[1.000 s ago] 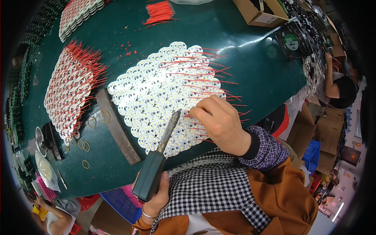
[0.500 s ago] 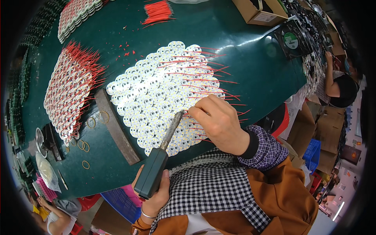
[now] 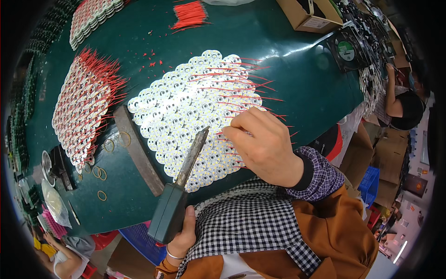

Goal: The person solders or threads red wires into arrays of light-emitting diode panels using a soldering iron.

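Observation:
My left hand (image 3: 183, 238) grips the dark green handle of a soldering iron (image 3: 168, 211). The iron's long, worn metal tip points up and right, over a panel of round white LED boards (image 3: 179, 116) lying on the table. My right hand (image 3: 264, 148) is over the panel's right side, thumb and forefinger pinched on a thin red wire, of which only a bit shows at the fingertips. A small gap separates the iron's tip from those fingers. Short red wires (image 3: 265, 84) stick out to the right from the boards along the panel's right part.
Left of the panel lie a flat metal bar (image 3: 138, 151), several rubber bands (image 3: 99, 173) and another panel bristling with red wires (image 3: 81, 109). A bundle of red wires (image 3: 190, 15) and a cardboard box (image 3: 309, 16) are at the back. A black fan (image 3: 347, 50) stands right.
The soldering iron has drawn back down and left, its tip leaving my right fingertips. My right hand has shifted slightly, still pinched over the panel.

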### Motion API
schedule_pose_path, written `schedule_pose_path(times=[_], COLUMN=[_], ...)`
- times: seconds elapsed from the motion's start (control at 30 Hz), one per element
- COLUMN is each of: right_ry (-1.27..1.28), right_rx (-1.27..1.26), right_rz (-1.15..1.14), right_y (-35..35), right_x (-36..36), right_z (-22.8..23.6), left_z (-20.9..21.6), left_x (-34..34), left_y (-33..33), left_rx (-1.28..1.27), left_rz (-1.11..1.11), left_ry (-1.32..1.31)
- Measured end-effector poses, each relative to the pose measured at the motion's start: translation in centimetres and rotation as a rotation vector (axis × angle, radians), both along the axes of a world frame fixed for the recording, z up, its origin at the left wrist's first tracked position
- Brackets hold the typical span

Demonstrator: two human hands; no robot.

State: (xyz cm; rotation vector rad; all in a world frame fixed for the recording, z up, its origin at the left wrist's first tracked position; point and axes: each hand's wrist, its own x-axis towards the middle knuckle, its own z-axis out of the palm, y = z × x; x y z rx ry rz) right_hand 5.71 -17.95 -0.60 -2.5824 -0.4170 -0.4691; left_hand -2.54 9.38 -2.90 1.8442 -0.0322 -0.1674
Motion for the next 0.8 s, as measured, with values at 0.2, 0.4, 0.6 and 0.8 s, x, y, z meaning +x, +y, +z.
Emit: schedule_pose_path(times=[0.2, 0.4, 0.6, 0.8], right_ry=[0.009, 0.023, 0.010, 0.010], right_rx=[-0.028, 0.013, 0.047, 0.047], right_rz=[0.041, 0.035, 0.021, 0.020], right_y=[0.1, 0.3, 0.2, 0.2], right_x=[0.9, 1.1, 1.3, 1.2], right_z=[-1.4, -2.0, -1.9, -2.2], left_z=[0.2, 0.8, 0.8, 1.0], left_x=[0.8, 1.3, 1.9, 2.2], left_y=[-0.7, -0.9, -0.6, -0.8], left_rx=[0.057, 0.041, 0.117, 0.120], left_rz=[-0.017, -0.022, -0.087, -0.077], left_ry=[-0.043, 0.042, 0.045, 0.080])
